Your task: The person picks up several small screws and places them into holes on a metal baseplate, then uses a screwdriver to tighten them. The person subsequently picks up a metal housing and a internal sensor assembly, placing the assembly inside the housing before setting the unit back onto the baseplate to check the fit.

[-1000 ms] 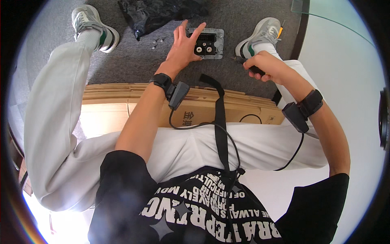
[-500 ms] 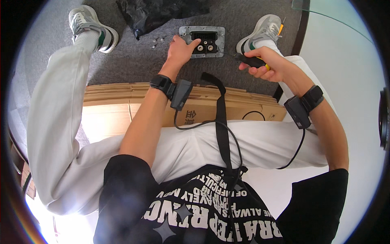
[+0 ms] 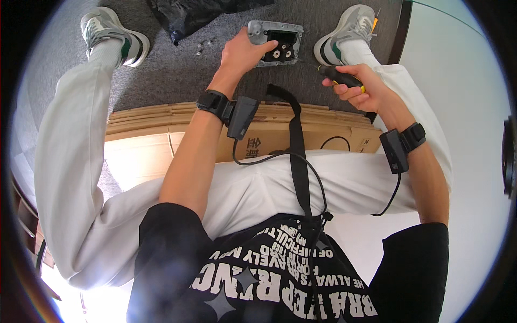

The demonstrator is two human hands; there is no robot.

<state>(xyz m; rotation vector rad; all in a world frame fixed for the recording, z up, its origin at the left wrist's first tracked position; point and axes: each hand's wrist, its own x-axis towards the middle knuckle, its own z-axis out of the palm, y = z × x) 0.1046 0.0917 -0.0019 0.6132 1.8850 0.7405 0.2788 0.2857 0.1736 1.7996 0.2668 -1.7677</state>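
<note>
A crumpled black plastic bag lies on the grey carpet, with a few small pale bits, perhaps screws, just beside it. Flattened cardboard sheets are stacked nearer, and grey sneakers rest on the carpet.
</note>
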